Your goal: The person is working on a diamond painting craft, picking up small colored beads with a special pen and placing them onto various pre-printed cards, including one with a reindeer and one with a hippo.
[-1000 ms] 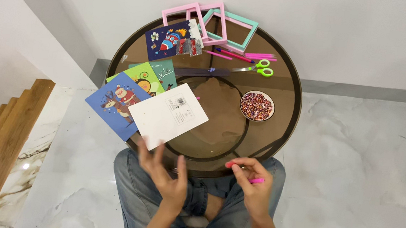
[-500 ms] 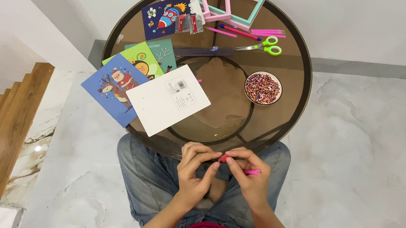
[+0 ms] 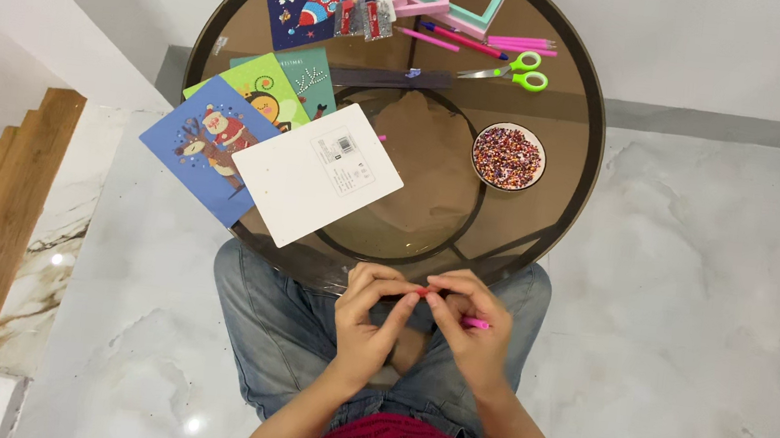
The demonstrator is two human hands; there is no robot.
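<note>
Both hands meet at the table's (image 3: 543, 235) six o'clock edge, pinching a pink pen (image 3: 468, 322). The left hand (image 3: 369, 328) grips its red tip; the right hand (image 3: 465, 328) closes round the barrel.

Your left hand (image 3: 375, 319) and right hand (image 3: 468, 324) meet over your lap at the near edge of the round glass counter (image 3: 561, 203), pinching a pink pen (image 3: 473, 323) between them. Farther off lie a white card (image 3: 316, 173), a bowl of beads (image 3: 508, 156) and green scissors (image 3: 512, 69).
</note>
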